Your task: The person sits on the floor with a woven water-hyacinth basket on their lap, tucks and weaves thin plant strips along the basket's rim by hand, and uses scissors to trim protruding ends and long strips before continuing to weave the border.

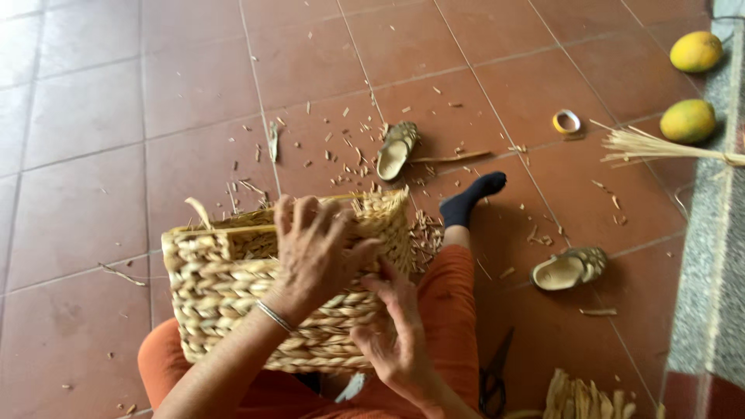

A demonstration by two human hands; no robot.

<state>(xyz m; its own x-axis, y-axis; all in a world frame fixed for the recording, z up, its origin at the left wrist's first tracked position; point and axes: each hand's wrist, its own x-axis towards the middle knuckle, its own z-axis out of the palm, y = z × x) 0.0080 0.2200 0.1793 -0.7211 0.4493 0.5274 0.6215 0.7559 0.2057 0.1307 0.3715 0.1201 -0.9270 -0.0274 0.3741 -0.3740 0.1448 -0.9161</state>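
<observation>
Red tile floor point(85, 116): one woven basket point(225, 302), two sandals point(396, 149), two mangoes point(687, 120).

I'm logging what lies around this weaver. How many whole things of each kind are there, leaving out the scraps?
Woven basket: 1
Sandals: 2
Yellow-green fruits: 2
Tape roll: 1
Scissors: 1
Total: 7

Your left hand point(314, 252) hides part of the woven basket point(225, 302); straw bundle point(582, 399), possibly reeds, cut off below.
</observation>
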